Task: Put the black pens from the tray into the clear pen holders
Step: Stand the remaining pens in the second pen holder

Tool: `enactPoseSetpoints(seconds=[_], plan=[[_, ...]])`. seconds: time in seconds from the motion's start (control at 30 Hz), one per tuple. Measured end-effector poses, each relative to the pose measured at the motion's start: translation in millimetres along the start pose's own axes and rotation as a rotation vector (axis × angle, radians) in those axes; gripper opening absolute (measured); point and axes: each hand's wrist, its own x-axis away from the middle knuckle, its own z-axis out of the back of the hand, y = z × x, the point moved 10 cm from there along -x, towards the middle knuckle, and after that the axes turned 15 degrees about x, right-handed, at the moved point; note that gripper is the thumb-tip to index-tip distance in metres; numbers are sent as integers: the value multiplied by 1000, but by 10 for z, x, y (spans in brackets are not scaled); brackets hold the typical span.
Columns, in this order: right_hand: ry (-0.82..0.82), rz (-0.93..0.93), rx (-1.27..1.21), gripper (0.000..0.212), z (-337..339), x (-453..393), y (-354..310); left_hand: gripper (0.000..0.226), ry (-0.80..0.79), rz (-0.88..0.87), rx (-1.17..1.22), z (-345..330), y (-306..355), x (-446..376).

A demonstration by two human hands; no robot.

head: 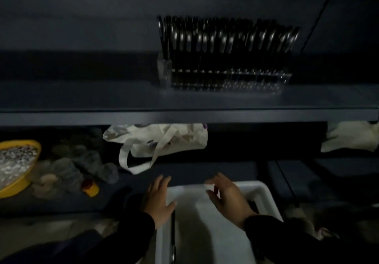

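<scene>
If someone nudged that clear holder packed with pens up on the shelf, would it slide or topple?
The clear plastic pen holder is long and low, so it would probably slide rather than tip. The black pens with silver clips stand tall above it and lean rightward, so they would likely rattle or shift. Packed this full, it is probably fairly heavy for its size.

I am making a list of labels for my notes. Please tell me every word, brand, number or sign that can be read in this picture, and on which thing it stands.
No text can be read.
Cloth bag: a small dark mark at its right edge, too blurred to read.
Pens in the holders, tray, yellow bowl: no lettering visible in the dim, blurred picture.
</scene>
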Motion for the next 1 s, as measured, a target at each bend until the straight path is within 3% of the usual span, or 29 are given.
enactPoseSetpoints(seconds=[0.07,0.17,0.23,0.33,0.53,0.8,1.0], plan=[[-170,-20,23,24,-452,122,46,77,14,105,11,-86,-239,35],[-450,-108,-200,14,-1018,332,-34,78,-20,175,66,-198,-441,62],[-551,-51,-160,28,-1339,397,-123,75,-46,179,129,-230,-470,65],[-709,-114,-263,53,-1745,464,-191,73,-55,166,183,-229,-467,77],[-805,-173,-254,55,-1949,396,-188,71,-9,132,226,-187,-449,101],[-787,14,-90,34,-1820,263,-377,72,15,131,239,-197,-510,91],[-908,-257,-163,43,-1862,345,-240,72,21,113,189,-180,-487,76]])
